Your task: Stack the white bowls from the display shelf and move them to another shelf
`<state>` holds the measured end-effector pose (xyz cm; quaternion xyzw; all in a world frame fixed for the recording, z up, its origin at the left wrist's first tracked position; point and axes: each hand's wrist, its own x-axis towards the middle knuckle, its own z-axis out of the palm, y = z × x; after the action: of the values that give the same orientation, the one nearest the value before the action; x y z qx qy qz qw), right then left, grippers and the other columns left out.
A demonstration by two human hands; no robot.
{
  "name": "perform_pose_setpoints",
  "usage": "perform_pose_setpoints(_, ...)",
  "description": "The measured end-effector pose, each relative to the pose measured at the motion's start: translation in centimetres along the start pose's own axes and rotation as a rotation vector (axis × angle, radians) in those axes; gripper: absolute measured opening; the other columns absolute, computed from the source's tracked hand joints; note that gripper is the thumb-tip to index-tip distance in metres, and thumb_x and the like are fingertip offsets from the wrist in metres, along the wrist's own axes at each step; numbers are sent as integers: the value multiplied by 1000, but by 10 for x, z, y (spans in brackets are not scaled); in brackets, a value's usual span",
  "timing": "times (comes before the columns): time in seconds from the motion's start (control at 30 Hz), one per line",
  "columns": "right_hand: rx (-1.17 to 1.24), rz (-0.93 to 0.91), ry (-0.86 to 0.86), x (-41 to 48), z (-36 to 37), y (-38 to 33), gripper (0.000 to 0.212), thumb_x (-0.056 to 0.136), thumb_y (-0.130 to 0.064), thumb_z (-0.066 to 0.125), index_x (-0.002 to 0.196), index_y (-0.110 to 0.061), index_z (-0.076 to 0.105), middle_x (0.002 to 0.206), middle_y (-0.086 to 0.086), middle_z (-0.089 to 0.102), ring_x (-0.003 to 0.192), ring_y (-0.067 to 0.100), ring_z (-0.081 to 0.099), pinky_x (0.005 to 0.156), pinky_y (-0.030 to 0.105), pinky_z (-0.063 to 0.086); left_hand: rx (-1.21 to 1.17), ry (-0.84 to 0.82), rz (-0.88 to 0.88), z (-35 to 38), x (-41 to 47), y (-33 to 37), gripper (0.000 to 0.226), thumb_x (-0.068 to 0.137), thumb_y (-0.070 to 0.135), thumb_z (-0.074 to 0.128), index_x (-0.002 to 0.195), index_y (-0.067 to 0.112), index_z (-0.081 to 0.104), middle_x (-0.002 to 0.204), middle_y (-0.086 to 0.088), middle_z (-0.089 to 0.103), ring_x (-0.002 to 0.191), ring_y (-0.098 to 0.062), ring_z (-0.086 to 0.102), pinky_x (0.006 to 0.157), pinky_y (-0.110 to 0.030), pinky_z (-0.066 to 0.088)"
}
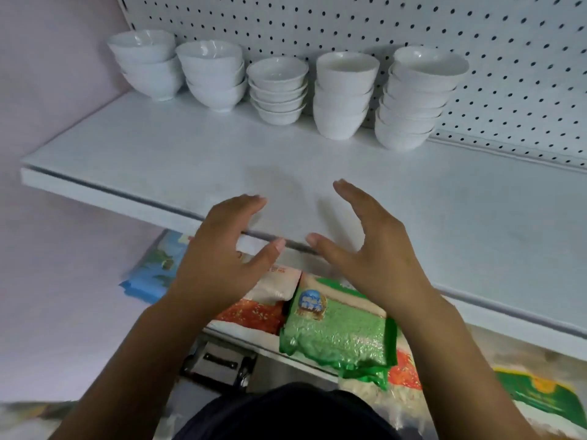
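While left hand (219,249) and right hand (368,249) hang mid-frame, fingers apart, holding nothing, five stacks of shiny white round bowls (279,90) stand upper frame, back of flat white shelf (158,154). Green bag (340,331) lower middle.

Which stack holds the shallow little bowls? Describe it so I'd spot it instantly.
On the white shelf below the pegboard wall, five stacks of bowls stand in a row. The shallow stack is the middle one. Its bowls are flatter and narrower than those in neighbouring stacks.
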<state>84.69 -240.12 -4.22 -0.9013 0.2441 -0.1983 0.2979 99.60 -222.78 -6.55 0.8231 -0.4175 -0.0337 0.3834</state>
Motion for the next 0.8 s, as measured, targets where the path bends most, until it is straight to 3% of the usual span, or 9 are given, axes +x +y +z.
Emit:
perform_pose_setpoints(0.1, -106, -121, -130, -7, 32, -25, 85, 89, -52, 73, 159, -29, 31, 167, -9, 27, 154, 6, 21, 115, 15, 17, 80, 38, -135, -23, -46, -23, 67, 90, 43, 76, 149, 27, 50, 151, 12, 47, 140, -3, 38, 117, -33, 33)
perform_pose_setpoints(0.17, -96, -168, -228, -11, 53, -44, 85, 89, -55, 69, 159, -31, 28, 168, -12, 22, 154, 6, 18, 116, 18, 16, 120, 60, -212, -43, -76, -39, 70, 88, 53, 71, 148, 24, 52, 153, 5, 50, 142, -14, 44, 116, -45, 40)
perform_pose_setpoints(0.23, -60, -202, -325, -17, 75, -66, 85, 89, -54, 71, 159, -35, 27, 167, -14, 22, 153, 6, 20, 117, 21, 20, 176, 75, -258, -62, -107, -57, 72, 87, 62, 62, 147, 23, 52, 151, 1, 54, 141, -19, 47, 114, -49, 44)
perform_pose_setpoints(0.37, -25, -292, -532, -31, 123, -107, 86, 90, -52, 71, 159, -35, 23, 167, -14, 23, 152, 7, 23, 121, 31, 26, 244, 169, -462, -91, -169, -77, 71, 89, 54, 71, 151, 27, 49, 156, 7, 48, 144, -10, 38, 113, -28, 32)
perform_pose_setpoints(0.47, -2, -384, -662, -49, 160, -135, 84, 92, -51, 70, 160, -34, 23, 166, -15, 23, 151, 4, 20, 117, 22, 19, 243, 229, -585, -110, -216, -85, 73, 88, 46, 76, 153, 30, 46, 157, 11, 45, 147, -8, 34, 114, -26, 28)
perform_pose_setpoints(0.57, 17, -471, -749, -74, 194, -172, 80, 92, -50, 71, 158, -33, 30, 165, -13, 28, 150, 3, 23, 119, 23, 23, 250, 298, -677, -135, -271, -93, 72, 88, 44, 77, 151, 27, 49, 155, 7, 50, 146, -11, 38, 114, -22, 26)
perform_pose_setpoints(0.7, 65, -563, -838, -115, 231, -236, 76, 91, -48, 71, 156, -32, 35, 164, -16, 31, 150, 1, 24, 117, 17, 20, 272, 410, -817, -177, -344, -98, 72, 87, 47, 75, 151, 26, 49, 154, 7, 51, 143, -11, 40, 109, -3, 15)
perform_pose_setpoints(0.8, 105, -640, -898, -152, 256, -291, 74, 91, -48, 70, 155, -34, 36, 162, -17, 33, 147, 3, 32, 121, 29, 31, 296, 505, -894, -210, -404, -102, 72, 88, 50, 73, 152, 28, 47, 155, 9, 50, 144, -12, 40, 112, -17, 25)
